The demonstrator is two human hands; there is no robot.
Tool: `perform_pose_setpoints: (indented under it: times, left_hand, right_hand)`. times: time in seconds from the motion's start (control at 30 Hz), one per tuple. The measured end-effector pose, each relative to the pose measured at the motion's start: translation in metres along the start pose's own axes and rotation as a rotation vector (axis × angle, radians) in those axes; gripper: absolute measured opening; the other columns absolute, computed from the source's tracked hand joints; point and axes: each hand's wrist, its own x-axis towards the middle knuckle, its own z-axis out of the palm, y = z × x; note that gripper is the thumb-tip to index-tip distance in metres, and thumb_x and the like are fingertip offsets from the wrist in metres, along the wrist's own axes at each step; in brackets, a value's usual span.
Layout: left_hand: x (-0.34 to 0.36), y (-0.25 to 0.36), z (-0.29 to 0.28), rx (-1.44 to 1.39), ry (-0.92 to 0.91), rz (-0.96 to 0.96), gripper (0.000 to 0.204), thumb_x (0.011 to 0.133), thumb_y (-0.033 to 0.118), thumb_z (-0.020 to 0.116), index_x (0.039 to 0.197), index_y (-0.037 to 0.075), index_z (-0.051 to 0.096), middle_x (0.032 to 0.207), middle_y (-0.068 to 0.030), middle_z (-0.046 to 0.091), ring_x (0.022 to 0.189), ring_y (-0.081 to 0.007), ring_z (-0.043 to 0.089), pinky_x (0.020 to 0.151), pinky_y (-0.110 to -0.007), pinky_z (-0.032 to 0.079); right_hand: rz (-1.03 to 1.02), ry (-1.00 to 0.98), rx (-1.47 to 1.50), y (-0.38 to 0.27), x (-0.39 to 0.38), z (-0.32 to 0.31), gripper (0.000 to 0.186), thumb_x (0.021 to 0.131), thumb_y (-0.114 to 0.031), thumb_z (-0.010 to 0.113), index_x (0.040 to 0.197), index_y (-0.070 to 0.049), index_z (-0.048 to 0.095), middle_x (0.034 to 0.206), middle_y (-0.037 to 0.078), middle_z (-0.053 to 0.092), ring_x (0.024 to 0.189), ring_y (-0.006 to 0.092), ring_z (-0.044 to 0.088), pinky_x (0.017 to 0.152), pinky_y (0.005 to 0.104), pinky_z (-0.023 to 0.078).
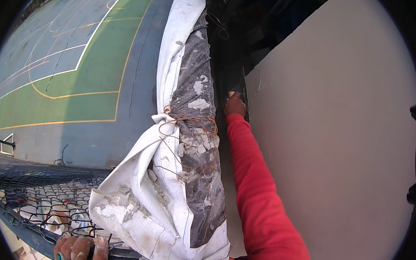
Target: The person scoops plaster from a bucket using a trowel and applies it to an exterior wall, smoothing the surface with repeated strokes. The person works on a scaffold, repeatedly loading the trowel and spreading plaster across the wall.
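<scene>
Flanking right hand (236, 106) with tool (231, 94): pale wall (336, 138); painted court (93, 89) left

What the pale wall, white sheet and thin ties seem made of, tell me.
Pale wall: probably plaster, smooth and matte, with faint scratches.
White sheet: likely woven plastic, dull, faintly textured, creased into folds.
Thin ties: perhaps rusty wire, dull orange-brown, springing out in loops, though cord isn't ruled out.

Pale wall (331, 137): smooth, broad, faintly scratched.
Flat-bladed tool (246, 101): tan handle, blade edge-on, at the pale wall's left edge.
</scene>
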Motion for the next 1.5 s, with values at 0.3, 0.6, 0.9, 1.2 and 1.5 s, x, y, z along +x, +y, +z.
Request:
perform_pose_setpoints:
  times: [0.3,0.6,0.9,1.2,1.5]
  left_hand:
    - [-0.023,-0.036,-0.016,-0.063,-0.015,0.045,0.022,0.095,0.014,0.066,0.116,0.008,0.072,0.103,-0.0133,0.069,0.091,-0.0319,0.071,0.08,-0.047,0.058]
    - [-0.101,-0.088,-0.005,-0.114,0.036,0.084,0.032,0.092,0.003,0.064,0.123,0.008,0.07,0.106,-0.0125,0.068,0.09,-0.0287,0.07,0.079,-0.043,0.058]
    - [-0.102,-0.088,-0.004,-0.134,0.051,0.102,0.033,0.092,0.005,0.062,0.124,0.009,0.07,0.109,-0.0134,0.069,0.094,-0.0288,0.069,0.084,-0.043,0.057]
    - [-0.094,-0.081,-0.004,-0.166,0.122,0.092,0.036,0.09,0.006,0.062,0.125,0.007,0.069,0.11,-0.015,0.069,0.096,-0.0305,0.068,0.086,-0.044,0.056]
    - [-0.093,-0.076,-0.006,-0.135,0.079,0.09,0.036,0.093,0.014,0.059,0.127,0.006,0.067,0.112,-0.0158,0.068,0.102,-0.0318,0.068,0.093,-0.047,0.054]
  right_hand:
    - [-0.051,0.155,0.025,-0.046,-0.018,-0.112,0.043,0.099,-0.033,0.063,0.127,-0.002,0.052,0.118,0.03,0.071,0.111,0.0474,0.069,0.098,0.0552,0.054]
    - [-0.077,0.311,-0.064,-0.106,-0.077,-0.194,0.044,0.099,-0.032,0.063,0.128,0.0,0.056,0.123,0.029,0.069,0.116,0.046,0.068,0.103,0.0524,0.052]
    - [-0.088,0.435,-0.11,-0.11,-0.063,-0.327,0.05,0.1,-0.036,0.062,0.13,0.004,0.057,0.125,0.031,0.068,0.118,0.0457,0.067,0.103,0.0515,0.052]
    - [-0.088,0.506,-0.071,-0.122,-0.076,-0.438,0.049,0.102,-0.034,0.061,0.129,0.007,0.059,0.116,0.026,0.072,0.094,0.0379,0.076,0.074,0.0429,0.065]
    - [-0.089,0.517,0.008,-0.143,-0.063,-0.543,0.052,0.101,-0.036,0.062,0.126,0.01,0.06,0.11,0.023,0.072,0.071,0.0299,0.075,0.061,0.038,0.061]
